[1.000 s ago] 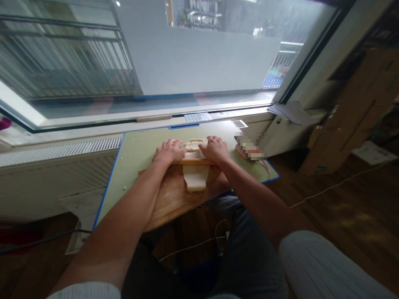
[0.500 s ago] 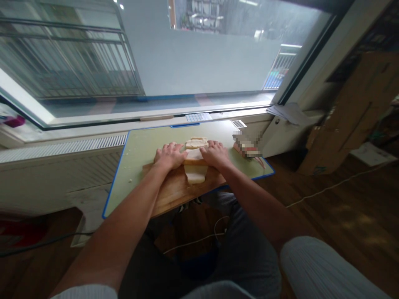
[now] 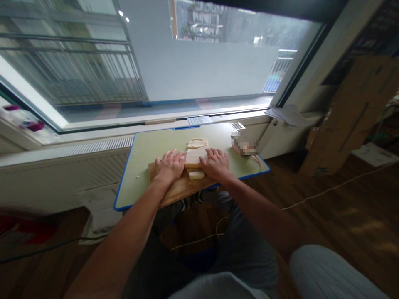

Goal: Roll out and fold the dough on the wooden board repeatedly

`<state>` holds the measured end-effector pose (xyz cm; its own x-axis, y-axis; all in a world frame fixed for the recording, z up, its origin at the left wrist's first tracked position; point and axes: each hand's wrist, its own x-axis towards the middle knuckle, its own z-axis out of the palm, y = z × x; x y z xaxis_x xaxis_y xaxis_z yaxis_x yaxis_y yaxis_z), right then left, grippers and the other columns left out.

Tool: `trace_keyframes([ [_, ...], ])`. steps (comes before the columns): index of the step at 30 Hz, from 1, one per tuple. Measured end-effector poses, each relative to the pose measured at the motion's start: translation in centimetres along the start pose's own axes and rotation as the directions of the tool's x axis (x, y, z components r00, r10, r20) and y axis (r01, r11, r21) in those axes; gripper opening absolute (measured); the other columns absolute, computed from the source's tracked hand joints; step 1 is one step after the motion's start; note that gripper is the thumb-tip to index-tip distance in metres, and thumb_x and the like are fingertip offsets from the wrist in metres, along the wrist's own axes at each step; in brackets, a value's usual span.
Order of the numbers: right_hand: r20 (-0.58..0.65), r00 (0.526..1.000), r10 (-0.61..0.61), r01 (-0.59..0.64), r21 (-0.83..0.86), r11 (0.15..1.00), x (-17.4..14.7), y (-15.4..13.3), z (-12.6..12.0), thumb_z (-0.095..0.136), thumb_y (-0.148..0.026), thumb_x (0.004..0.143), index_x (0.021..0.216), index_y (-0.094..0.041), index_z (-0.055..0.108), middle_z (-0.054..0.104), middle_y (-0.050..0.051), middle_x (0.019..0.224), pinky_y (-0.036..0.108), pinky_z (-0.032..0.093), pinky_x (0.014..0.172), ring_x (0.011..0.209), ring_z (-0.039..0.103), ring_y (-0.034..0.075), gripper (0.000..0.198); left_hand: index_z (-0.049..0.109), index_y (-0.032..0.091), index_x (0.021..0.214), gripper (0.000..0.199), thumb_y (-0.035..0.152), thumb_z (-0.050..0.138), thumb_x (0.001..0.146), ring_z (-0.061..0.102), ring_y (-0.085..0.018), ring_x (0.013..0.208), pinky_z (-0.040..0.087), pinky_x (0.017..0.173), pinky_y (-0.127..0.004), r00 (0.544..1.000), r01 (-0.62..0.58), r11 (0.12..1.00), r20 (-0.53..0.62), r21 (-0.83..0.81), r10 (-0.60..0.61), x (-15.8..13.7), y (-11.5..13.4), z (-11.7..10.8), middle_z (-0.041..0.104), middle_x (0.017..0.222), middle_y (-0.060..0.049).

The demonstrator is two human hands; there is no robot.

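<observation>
wooden rolling pin point(image 3: 192, 165) across dough point(image 3: 196, 155), gripped either side by left hand point(image 3: 170, 165), right hand point(image 3: 217, 164), likely for even pressure!

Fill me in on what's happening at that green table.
A person is pressing a rolling pin across a strip of dough, with the left hand over one end and the right hand over the other. The dough shows on both sides of the pin, above a wooden board on the green table. Another pale piece of dough lies just beyond the strip, on the window side.
</observation>
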<state>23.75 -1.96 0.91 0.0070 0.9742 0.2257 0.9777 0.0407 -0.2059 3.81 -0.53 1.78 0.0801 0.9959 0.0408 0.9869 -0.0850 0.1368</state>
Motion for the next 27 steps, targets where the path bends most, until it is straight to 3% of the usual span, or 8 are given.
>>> trace_keyframes([
  [7,0.070,0.995,0.073,-0.075,0.032,0.997,3.8,0.5,-0.1,0.040,-0.059,0.108,0.148,-0.023,0.063,0.061,0.015,0.156,0.057,0.036,0.122,0.143,0.051,0.036,0.059,0.059,0.036,0.156,0.062,0.053,0.025,0.107,0.044,-0.032,0.156,0.035,0.126,-0.061,0.998,0.048,0.999,0.031,-0.025,-0.047,3.9,0.3,0.0,0.047,0.173,-0.006],
  [11,0.151,0.978,0.146,-0.158,0.071,0.985,7.2,0.7,0.2,0.040,-0.060,0.106,0.145,-0.019,0.065,0.061,0.019,0.154,0.059,0.040,0.118,0.142,0.052,0.040,0.063,0.058,0.035,0.156,0.062,0.054,0.030,0.105,0.045,-0.036,0.154,0.037,0.124,-0.063,0.996,0.054,0.997,0.071,-0.048,-0.051,7.0,0.2,0.0,0.047,0.172,-0.008],
  [18,0.158,0.971,0.182,-0.195,0.073,0.978,11.9,1.2,1.6,0.042,-0.059,0.104,0.145,-0.011,0.062,0.061,0.025,0.150,0.058,0.043,0.116,0.141,0.054,0.040,0.066,0.064,0.023,0.147,0.058,0.048,0.033,0.104,0.054,-0.035,0.143,0.046,0.118,-0.056,0.993,0.086,0.993,-0.071,-0.084,-0.092,11.6,-0.2,0.3,0.058,0.158,-0.016],
  [22,0.151,0.972,0.180,-0.192,0.071,0.979,12.7,1.3,2.0,0.044,-0.058,0.104,0.144,-0.010,0.062,0.061,0.025,0.150,0.059,0.043,0.116,0.140,0.054,0.041,0.064,0.065,0.021,0.145,0.058,0.049,0.034,0.105,0.054,-0.035,0.143,0.047,0.118,-0.055,0.993,0.085,0.992,-0.072,-0.096,-0.092,12.3,-0.1,0.3,0.058,0.158,-0.017],
  [27,0.207,0.961,0.181,-0.201,0.080,0.976,11.5,1.3,1.6,0.044,-0.059,0.103,0.148,-0.013,0.059,0.058,0.023,0.154,0.061,0.042,0.117,0.142,0.051,0.042,0.067,0.065,0.027,0.146,0.060,0.056,0.035,0.104,0.052,-0.036,0.146,0.044,0.120,-0.057,0.997,0.069,0.995,-0.018,-0.075,-0.070,11.4,-0.1,0.3,0.056,0.160,-0.014],
])
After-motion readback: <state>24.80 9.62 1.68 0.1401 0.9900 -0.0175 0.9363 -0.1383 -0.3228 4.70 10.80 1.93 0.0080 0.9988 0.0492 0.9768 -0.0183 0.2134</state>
